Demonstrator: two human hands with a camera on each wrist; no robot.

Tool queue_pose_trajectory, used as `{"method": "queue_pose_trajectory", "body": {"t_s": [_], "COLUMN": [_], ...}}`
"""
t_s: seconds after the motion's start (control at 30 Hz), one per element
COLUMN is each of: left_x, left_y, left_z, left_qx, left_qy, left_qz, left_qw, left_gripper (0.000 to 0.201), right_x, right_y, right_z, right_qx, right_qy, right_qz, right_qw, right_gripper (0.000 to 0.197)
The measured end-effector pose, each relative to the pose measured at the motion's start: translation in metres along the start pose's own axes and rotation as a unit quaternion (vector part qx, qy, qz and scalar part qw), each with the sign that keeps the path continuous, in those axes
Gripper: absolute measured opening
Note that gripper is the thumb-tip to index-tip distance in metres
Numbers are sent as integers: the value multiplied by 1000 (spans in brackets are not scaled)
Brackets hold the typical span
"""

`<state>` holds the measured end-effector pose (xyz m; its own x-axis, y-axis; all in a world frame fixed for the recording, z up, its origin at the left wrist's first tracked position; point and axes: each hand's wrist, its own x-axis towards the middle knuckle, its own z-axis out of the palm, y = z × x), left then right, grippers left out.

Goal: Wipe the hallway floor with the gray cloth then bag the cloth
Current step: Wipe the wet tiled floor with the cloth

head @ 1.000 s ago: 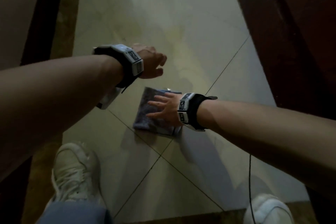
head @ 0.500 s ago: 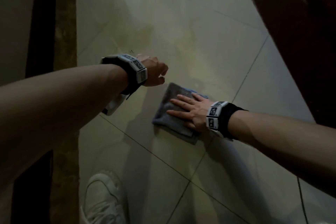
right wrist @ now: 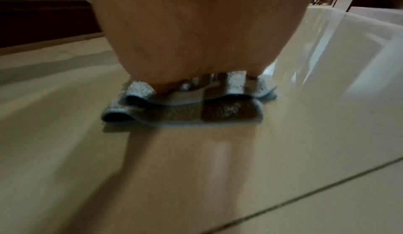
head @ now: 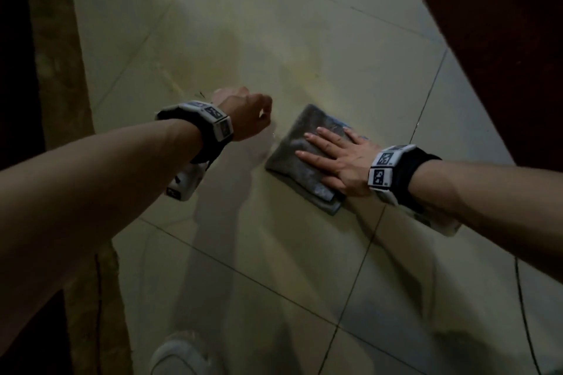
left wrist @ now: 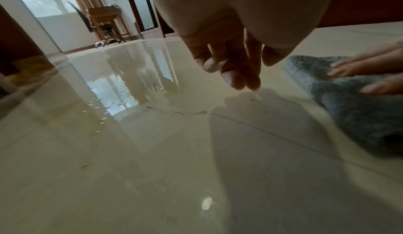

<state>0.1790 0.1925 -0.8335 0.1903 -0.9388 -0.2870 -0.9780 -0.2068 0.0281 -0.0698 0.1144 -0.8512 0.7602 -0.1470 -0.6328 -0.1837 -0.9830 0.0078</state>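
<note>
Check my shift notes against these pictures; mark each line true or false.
1. The right hand presses flat on the folded gray cloth. True.
2. The left hand grips the cloth. False: it holds nothing, off to the cloth's side.
3. The cloth lies on the tiled floor. True.
4. The cloth is crumpled into a ball. False: it lies folded in flat layers.
5. A white shoe shows at the bottom edge. True.

- The left hand (left wrist: 231, 51) hangs just above the glossy cream tiled floor (left wrist: 130, 151), fingers loosely curled and holding nothing.
- At right, straight fingers (left wrist: 357, 69) press on the folded gray fluffy cloth (left wrist: 353, 115).
- A thin crack (left wrist: 172, 112) crosses one tile.
</note>
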Motion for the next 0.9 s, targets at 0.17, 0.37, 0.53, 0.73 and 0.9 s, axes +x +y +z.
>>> {"method": "queue_pose_trajectory", "body": {"t_s": [0.17, 0.37, 0.53, 0.73, 0.9], "left_x": [2, 24, 28, 21, 9], "left_y": [17, 22, 22, 6, -6], "left_z": [1, 7, -2, -18, -10], "left_qx": [7, -40, -33, -25, 10], "left_qy": [2, 41, 63, 63, 56], "left_qz": [64, 61, 48, 14, 19], "left_qw": [998, 996, 996, 998, 998], "left_gripper": [26, 26, 28, 28, 26], "right_x": [5, 0, -3, -14, 8], "right_y": [-11, -16, 15, 43, 33], "right_z": [-15, -16, -13, -18, -34], "right_qx": [-19, -12, 4, 17, 27], "right_qy": [-65, -71, -84, -144, -40], "right_qz": [23, 44, 86, 166, 127], "right_qw": [997, 996, 993, 975, 991], "right_gripper": [77, 71, 70, 74, 73]}}
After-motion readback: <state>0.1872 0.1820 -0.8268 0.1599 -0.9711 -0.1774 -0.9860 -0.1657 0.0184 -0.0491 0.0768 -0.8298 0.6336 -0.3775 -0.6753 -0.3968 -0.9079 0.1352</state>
